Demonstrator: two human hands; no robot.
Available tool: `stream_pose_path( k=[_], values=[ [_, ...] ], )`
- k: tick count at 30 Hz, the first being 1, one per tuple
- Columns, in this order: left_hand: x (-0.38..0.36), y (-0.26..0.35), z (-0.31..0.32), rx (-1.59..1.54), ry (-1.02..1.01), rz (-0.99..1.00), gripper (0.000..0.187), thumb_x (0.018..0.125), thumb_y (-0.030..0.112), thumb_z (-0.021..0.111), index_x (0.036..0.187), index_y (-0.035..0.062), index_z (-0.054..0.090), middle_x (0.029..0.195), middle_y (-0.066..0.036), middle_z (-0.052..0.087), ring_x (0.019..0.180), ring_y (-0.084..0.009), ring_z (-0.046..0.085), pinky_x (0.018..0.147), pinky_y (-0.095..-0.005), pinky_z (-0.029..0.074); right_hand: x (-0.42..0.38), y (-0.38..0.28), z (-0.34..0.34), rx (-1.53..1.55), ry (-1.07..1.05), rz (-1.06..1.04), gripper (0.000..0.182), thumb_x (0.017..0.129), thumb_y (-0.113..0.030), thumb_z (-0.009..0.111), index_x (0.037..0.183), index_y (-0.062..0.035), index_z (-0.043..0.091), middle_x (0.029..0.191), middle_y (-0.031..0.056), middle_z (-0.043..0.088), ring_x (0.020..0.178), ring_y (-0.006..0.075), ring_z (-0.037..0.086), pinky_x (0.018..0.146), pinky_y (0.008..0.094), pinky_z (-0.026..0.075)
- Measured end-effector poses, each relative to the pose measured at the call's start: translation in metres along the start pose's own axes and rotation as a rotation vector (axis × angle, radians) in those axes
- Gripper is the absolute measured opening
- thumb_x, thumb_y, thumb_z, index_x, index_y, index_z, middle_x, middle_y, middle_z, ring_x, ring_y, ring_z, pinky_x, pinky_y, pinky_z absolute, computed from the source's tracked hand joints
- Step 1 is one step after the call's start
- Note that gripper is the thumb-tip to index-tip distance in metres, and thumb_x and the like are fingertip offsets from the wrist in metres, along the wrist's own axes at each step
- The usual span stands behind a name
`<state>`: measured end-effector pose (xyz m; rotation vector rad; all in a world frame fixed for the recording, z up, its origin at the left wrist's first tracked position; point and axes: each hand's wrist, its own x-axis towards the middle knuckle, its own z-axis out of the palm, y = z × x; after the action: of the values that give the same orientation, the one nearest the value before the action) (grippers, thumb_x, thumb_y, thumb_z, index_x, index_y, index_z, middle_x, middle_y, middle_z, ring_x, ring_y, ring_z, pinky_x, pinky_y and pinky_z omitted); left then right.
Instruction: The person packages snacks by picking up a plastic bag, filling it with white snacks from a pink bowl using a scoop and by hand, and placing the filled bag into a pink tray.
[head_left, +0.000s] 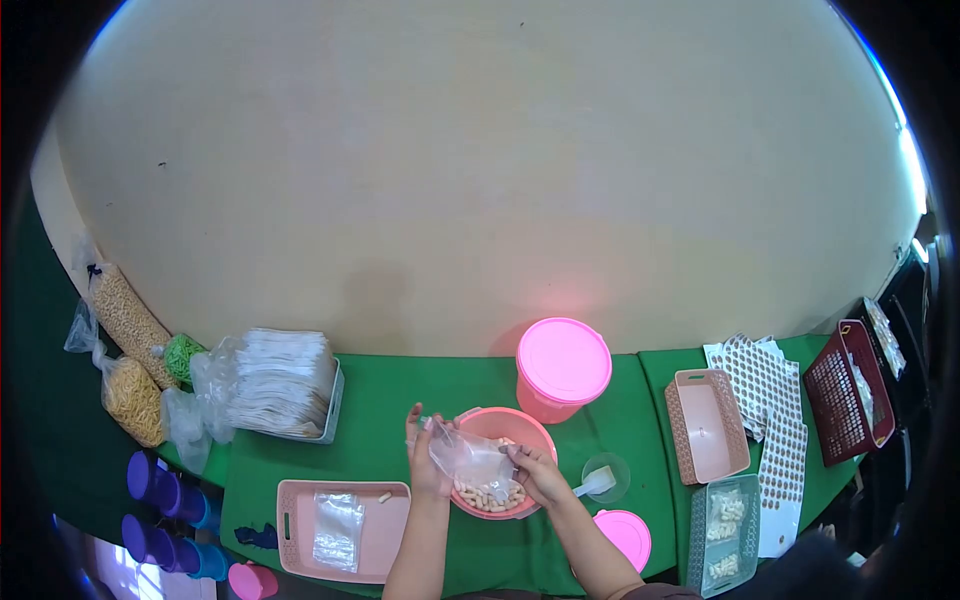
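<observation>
A clear plastic bag (468, 458) is stretched between my two hands over a round pink tub (543, 437). My left hand (430, 462) grips its left side, with some fingers raised at the upper corner. On the right, my right hand (537, 474) pinches the bag's other edge between thumb and fingers. Pale, short snack pieces (487, 500) lie in the tub beneath the bag. Whether any pieces are inside the bag is hard to make out. Left of my hands, a pink tray (292, 487) holds a stack of flat clear bags (338, 532) and one loose piece.
A lidded pink bucket (564, 362) stands behind the tub. To its right sit a clear bowl with a white scoop (597, 481), a pink lid (624, 540), a pink basket (703, 430), a grey basket (725, 490) and sticker sheets (783, 470). Filled snack bags (130, 320) lean far left.
</observation>
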<state>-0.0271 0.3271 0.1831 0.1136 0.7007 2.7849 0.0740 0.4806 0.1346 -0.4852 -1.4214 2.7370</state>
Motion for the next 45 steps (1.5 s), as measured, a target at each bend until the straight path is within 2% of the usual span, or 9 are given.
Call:
stream_pose_path(
  k=[8,10,15,20,26,33,38,42,45],
  values=[
    [-0.020,-0.024,0.012,0.154,0.187,0.155,0.037,0.094,0.018,0.057,0.125,0.0094,0.040,0.083,-0.005,0.056,0.077,-0.0157,0.058,0.076,-0.0308,0.050,0.009,0.030,0.016,0.277,0.421,0.093,0.020,0.098,-0.020,0.048,0.100,-0.0041,0.061,0.092,0.0039,0.062,0.084,0.0122,0.059,0.072,0.0314,0.051],
    [-0.038,-0.034,0.023,0.550,0.222,0.281,0.037,0.095,0.020,0.056,0.124,0.0048,0.039,0.078,-0.007,0.058,0.069,-0.0143,0.059,0.068,-0.0274,0.050,0.006,0.024,0.030,-0.487,0.661,-0.386,0.022,0.098,-0.018,0.047,0.093,-0.0011,0.059,0.074,0.0032,0.058,0.067,0.0093,0.052,0.059,0.0283,0.044],
    [-0.042,-0.020,0.039,0.444,0.248,0.411,0.038,0.098,0.028,0.050,0.124,0.0020,0.039,0.077,-0.010,0.059,0.063,-0.0135,0.057,0.060,-0.0278,0.051,0.000,0.014,0.056,-0.406,0.650,-0.432,0.031,0.101,-0.021,0.042,0.083,-0.0014,0.057,0.065,-0.0017,0.048,0.060,0.0061,0.040,0.054,0.0258,0.035],
    [-0.033,-0.010,0.035,0.495,-0.195,0.269,0.093,0.076,0.062,0.066,0.139,0.0093,0.022,0.108,-0.019,0.060,0.099,-0.0266,0.061,0.088,-0.0397,0.049,0.012,0.025,0.038,-0.177,0.643,-0.318,0.028,0.101,-0.019,0.041,0.083,-0.0028,0.055,0.060,-0.0050,0.042,0.052,0.0039,0.037,0.046,0.0241,0.030],
    [-0.064,-0.016,0.061,0.391,-0.408,0.309,0.138,0.051,0.062,0.084,0.146,0.0109,-0.002,0.129,-0.018,0.046,0.124,-0.0295,0.044,0.108,-0.0474,0.031,0.010,0.000,0.043,-0.337,0.716,-0.714,0.028,0.101,-0.020,0.040,0.082,-0.0037,0.055,0.059,-0.0060,0.042,0.052,0.0026,0.036,0.046,0.0229,0.030],
    [-0.059,-0.016,0.034,0.660,-0.231,0.263,0.091,0.069,0.017,0.083,0.138,0.0066,0.025,0.095,-0.009,0.057,0.094,-0.0206,0.058,0.098,-0.0423,0.044,-0.018,-0.006,0.047,-0.227,0.528,-0.191,0.020,0.099,-0.018,0.044,0.100,-0.0005,0.054,0.082,0.0057,0.059,0.077,0.0120,0.056,0.072,0.0269,0.047],
    [-0.049,-0.003,0.026,0.570,-0.193,0.300,0.060,0.072,0.008,0.079,0.118,0.0058,0.040,0.084,-0.006,0.057,0.081,-0.0177,0.059,0.079,-0.0362,0.052,-0.045,-0.032,0.062,-0.833,0.321,-0.816,0.038,0.094,-0.021,0.055,0.124,-0.0001,0.044,0.118,0.0159,0.049,0.120,0.0233,0.044,0.104,0.0362,0.034],
    [-0.054,0.008,0.029,0.542,-0.330,0.214,0.060,0.073,0.009,0.079,0.118,0.0077,0.039,0.085,-0.006,0.056,0.080,-0.0173,0.059,0.076,-0.0359,0.053,-0.053,-0.043,0.063,-0.926,0.090,-0.711,0.031,0.094,-0.020,0.057,0.116,0.0007,0.051,0.105,0.0115,0.057,0.105,0.0178,0.053,0.092,0.0317,0.042],
    [-0.061,0.016,0.046,0.253,-0.278,0.179,0.063,0.072,0.016,0.080,0.118,0.0084,0.038,0.084,-0.006,0.056,0.079,-0.0155,0.059,0.077,-0.0333,0.052,-0.050,-0.043,0.052,-0.396,-0.207,-0.231,0.023,0.094,-0.021,0.059,0.090,0.0014,0.062,0.078,-0.0010,0.059,0.072,0.0048,0.053,0.065,0.0225,0.043]
  ],
)
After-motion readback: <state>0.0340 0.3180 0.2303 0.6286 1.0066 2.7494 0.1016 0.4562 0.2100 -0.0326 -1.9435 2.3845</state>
